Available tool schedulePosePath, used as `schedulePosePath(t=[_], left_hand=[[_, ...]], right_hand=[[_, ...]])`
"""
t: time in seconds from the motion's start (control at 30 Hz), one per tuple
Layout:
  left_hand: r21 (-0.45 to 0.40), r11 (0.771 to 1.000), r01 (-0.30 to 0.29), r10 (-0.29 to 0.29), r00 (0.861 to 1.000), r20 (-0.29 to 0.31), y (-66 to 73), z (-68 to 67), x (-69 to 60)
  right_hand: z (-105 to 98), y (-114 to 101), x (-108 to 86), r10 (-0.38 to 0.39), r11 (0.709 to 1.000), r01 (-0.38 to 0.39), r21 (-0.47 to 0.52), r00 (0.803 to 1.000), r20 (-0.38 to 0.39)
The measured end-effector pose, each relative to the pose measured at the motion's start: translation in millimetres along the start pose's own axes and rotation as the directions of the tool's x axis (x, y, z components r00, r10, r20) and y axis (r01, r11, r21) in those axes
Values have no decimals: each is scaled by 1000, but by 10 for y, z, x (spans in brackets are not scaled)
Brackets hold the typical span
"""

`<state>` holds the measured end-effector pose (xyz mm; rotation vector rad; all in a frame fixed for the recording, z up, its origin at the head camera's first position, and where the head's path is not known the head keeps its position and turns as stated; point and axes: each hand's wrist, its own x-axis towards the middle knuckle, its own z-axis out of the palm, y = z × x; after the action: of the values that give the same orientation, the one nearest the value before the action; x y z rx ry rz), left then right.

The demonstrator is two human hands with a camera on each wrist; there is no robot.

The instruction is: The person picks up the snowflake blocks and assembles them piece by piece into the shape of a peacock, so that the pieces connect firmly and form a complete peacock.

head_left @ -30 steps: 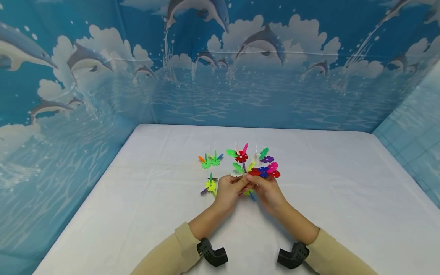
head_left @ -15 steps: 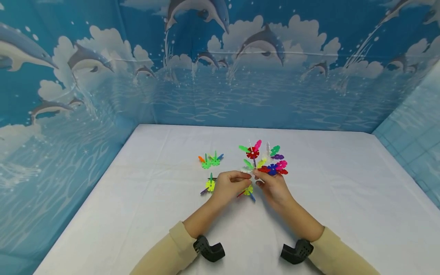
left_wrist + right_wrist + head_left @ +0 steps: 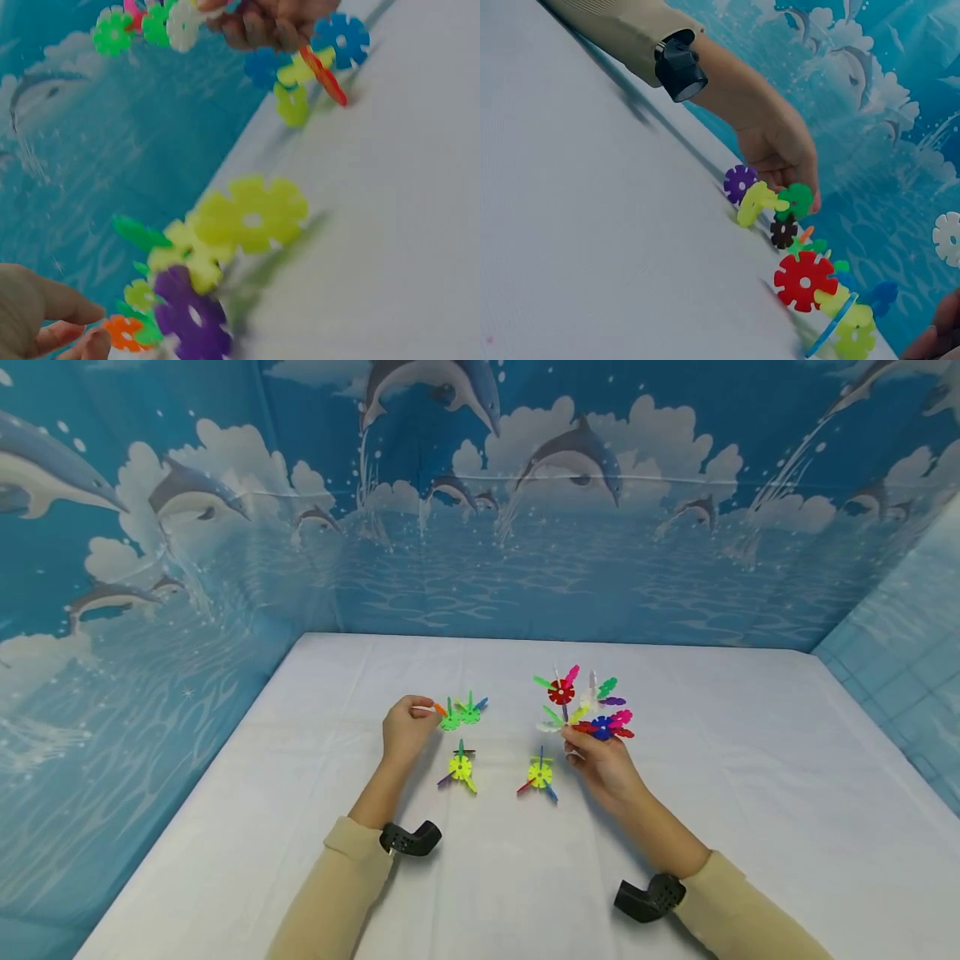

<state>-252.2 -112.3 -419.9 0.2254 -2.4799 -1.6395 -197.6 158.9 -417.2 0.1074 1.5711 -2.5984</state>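
My right hand (image 3: 602, 768) pinches the lower part of a joined bunch of colourful plastic snowflake discs (image 3: 602, 727), held up above the table. My left hand (image 3: 408, 727) is at the far-left cluster of green snowflake discs (image 3: 469, 712). In the left wrist view its fingertips (image 3: 90, 309) reach the edge of an orange disc (image 3: 127, 334), with thumb and forefinger apart. A yellow cluster with a purple disc (image 3: 193, 315) stands nearer on the cloth. Another yellow cluster (image 3: 539, 773), with red and blue discs, stands left of my right hand.
A white cloth (image 3: 675, 827) covers the table. Behind and at the sides hangs a blue curtain (image 3: 570, 577) printed with dolphins. Black wrist cameras (image 3: 411, 839) sit on both wrists.
My left hand has left the held bunch and moved left to the green cluster. The right hand has shifted slightly right with the bunch. Both yellow clusters are now uncovered.
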Motion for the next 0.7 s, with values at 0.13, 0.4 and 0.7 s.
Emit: schedulePosePath(t=[0.13, 0.4, 0.7], left_hand=[[64, 998, -4, 1, 999, 50, -161, 34, 91], [140, 989, -49, 39, 996, 74, -229, 112, 182], [-376, 917, 137, -107, 989, 100, -80, 155, 130]], right_hand=[[-40, 30, 26, 17, 1000, -17, -17, 1000, -11], [-53, 85, 40, 39, 998, -39, -44, 999, -4], [-26, 83, 14, 40, 998, -40, -41, 999, 4]])
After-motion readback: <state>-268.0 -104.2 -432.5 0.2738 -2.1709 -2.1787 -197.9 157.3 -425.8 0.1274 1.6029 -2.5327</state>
